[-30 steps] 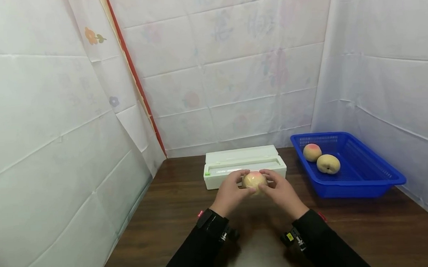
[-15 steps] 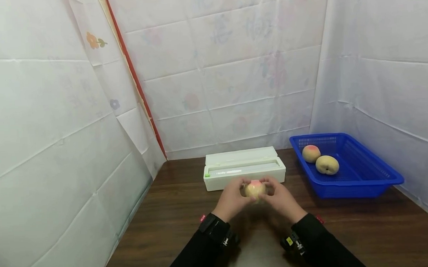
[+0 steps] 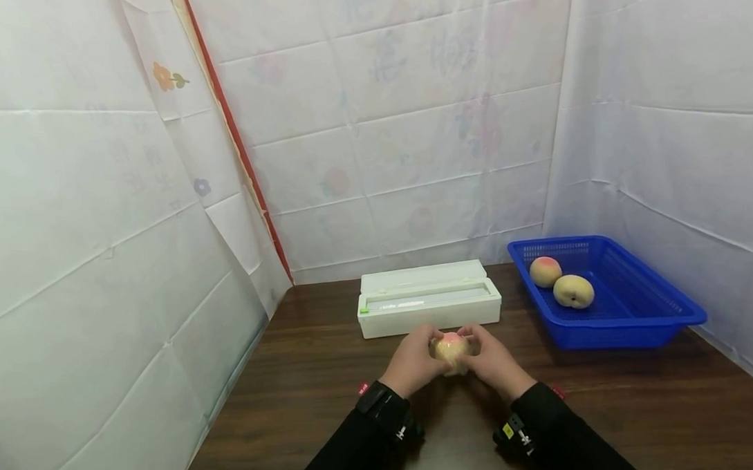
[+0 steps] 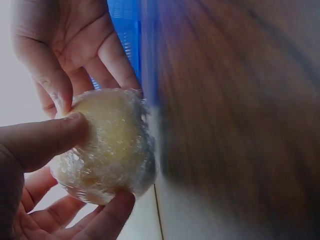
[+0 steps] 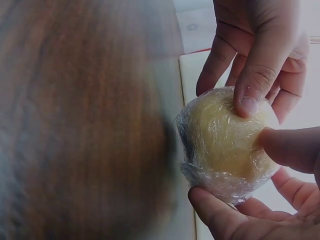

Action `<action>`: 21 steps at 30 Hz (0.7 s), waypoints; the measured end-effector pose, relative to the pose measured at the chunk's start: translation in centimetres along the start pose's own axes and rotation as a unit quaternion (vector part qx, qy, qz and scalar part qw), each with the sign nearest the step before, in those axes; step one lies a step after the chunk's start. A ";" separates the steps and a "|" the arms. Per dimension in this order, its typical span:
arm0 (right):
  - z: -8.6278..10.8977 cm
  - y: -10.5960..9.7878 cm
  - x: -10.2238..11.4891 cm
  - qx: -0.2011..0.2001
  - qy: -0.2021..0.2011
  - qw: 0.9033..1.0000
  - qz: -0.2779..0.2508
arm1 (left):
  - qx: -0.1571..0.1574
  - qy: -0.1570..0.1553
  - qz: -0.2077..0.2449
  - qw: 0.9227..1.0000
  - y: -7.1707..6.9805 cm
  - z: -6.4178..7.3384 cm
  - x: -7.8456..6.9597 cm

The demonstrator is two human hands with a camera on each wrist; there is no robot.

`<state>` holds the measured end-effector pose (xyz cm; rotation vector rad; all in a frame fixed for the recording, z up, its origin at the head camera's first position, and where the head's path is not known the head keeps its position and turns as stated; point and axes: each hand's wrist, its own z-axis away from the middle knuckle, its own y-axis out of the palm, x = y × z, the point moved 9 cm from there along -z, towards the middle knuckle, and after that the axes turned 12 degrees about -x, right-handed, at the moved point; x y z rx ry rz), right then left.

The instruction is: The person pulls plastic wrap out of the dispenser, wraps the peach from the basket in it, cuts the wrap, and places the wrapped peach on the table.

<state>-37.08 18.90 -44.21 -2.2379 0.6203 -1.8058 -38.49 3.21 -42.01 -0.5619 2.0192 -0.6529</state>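
Between my two hands is a peach [image 3: 452,350] wrapped in clear plastic film, pale yellow with a pink top. My left hand [image 3: 413,361] grips it from the left and my right hand [image 3: 494,362] from the right, thumbs on the near side. Crinkled film shows around the wrapped peach [image 4: 112,145] in the left wrist view, bunched toward its underside. In the right wrist view the peach [image 5: 220,145] sits close to the tabletop; whether it touches the wood I cannot tell.
Just beyond my hands lies a white cling film box [image 3: 429,322] with its lid up and a roll inside. A blue plastic basket [image 3: 616,334] at the right holds two peaches [image 3: 573,292]. White sheets hang around the brown table [image 3: 282,397].
Both hands have lowered the wrapped peach toward me and the table, away from the white box. Their grip on it stays much the same.
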 end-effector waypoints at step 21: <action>0.7 -1.1 -0.1 0.028 -0.011 1.000 0.000 | 0.067 -0.006 0.005 0.998 0.2 1.1 -0.6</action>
